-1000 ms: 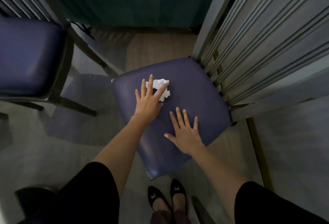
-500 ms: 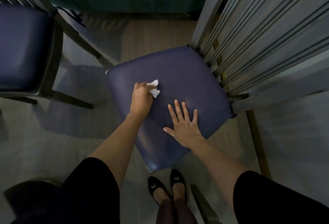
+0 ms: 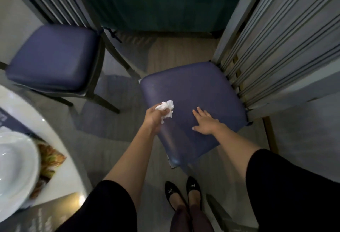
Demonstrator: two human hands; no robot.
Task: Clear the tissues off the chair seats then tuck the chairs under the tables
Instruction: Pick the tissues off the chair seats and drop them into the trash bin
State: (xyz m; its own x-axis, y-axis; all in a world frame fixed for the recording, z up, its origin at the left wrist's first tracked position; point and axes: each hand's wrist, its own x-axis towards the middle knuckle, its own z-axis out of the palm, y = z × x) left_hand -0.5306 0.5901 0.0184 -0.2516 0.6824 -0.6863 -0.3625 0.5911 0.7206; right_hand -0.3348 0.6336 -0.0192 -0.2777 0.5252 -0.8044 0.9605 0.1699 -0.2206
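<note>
A crumpled white tissue (image 3: 166,109) is gripped in my left hand (image 3: 155,117), lifted just above the left edge of the near chair's purple seat (image 3: 193,88). My right hand (image 3: 206,123) lies flat on that seat with fingers spread. The seat shows no other tissue. The chair's grey slatted back (image 3: 276,47) rises at the right. A second chair with a purple seat (image 3: 53,56) stands at the left, its seat bare.
A white round table (image 3: 60,160) edges in at the lower left, with a white plate (image 3: 16,165) and printed mats on it. A dark teal cloth (image 3: 156,1) hangs at the back. My black shoes (image 3: 182,191) stand on the grey floor beside the near chair.
My left hand closed on the tissue and lifted it off the seat, drawing it back to the left. The view swung so the table and plate came in at the lower left.
</note>
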